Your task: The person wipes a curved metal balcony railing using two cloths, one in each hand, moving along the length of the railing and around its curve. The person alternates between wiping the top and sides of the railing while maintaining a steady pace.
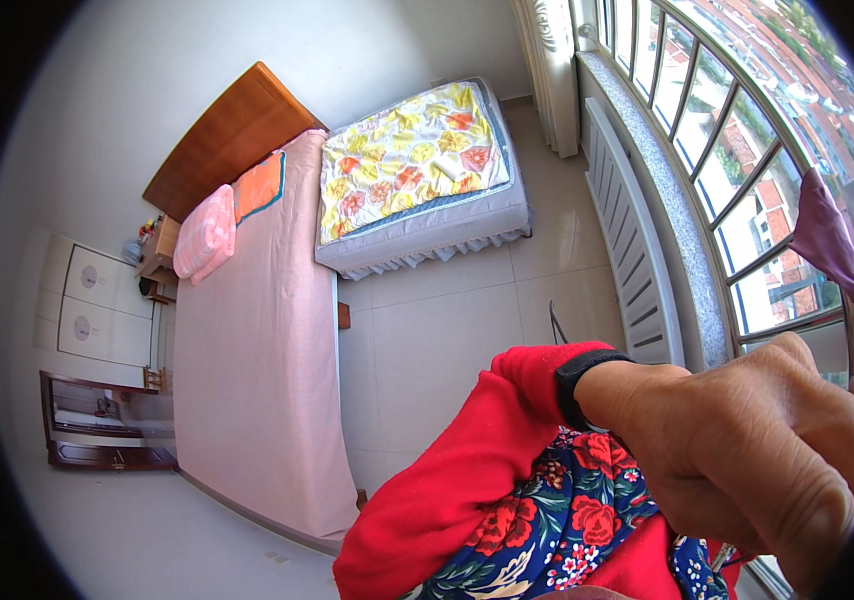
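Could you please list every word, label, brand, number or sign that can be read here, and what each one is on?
No text can be read.
Two round grey marks, one on each of the white panels at the left: too small to tell whether they hold lettering.
Black wristband: no readable text visible.

The left hand (pixel 737 430), fingers curled and wrist black-banded, shows near a mauve cloth (pixel 827 235) by the barred window (pixel 722 150). A pink-covered bed (pixel 257 380) adjoins a pale-skirted bed (pixel 437 237) under a flowered sheet (pixel 412 165).
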Demonstrator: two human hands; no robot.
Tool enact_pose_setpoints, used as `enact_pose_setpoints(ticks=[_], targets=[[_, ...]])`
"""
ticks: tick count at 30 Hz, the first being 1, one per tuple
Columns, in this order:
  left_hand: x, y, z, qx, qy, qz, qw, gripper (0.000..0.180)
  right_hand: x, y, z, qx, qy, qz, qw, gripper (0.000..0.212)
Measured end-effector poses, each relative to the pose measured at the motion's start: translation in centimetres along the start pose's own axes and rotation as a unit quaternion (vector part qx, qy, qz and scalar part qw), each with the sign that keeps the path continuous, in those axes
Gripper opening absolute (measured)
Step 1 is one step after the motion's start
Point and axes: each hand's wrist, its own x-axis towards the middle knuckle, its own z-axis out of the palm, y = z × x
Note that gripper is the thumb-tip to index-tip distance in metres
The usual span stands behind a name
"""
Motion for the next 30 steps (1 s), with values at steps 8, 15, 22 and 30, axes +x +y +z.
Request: enact_pose_setpoints(ticks=[8,15,22,30], targets=[[-0.1,-0.3,0.3,0.002,-0.004,-0.010,1.000,0.027,-1.3,4.8,1.7,-0.122,-0.048,0.077,0.988,0.060],[0.1,-0.8,0.9,-0.007,-0.010,-0.015,1.000,0.029,-1.3,3.7,1.3,-0.054,-0.033,0.069,0.996,0.056],[0.5,-1.1,1.6,-0.005,-0.022,-0.016,1.000,0.030,0.5,-0.9,-0.5,0.049,0.008,-0.001,0.999,0.042],[1.1,-2.2,2.9,-0.006,-0.044,-0.009,0.999,0.032,-1.4,3.3,1.3,-0.172,-0.096,0.137,0.971,0.073]])
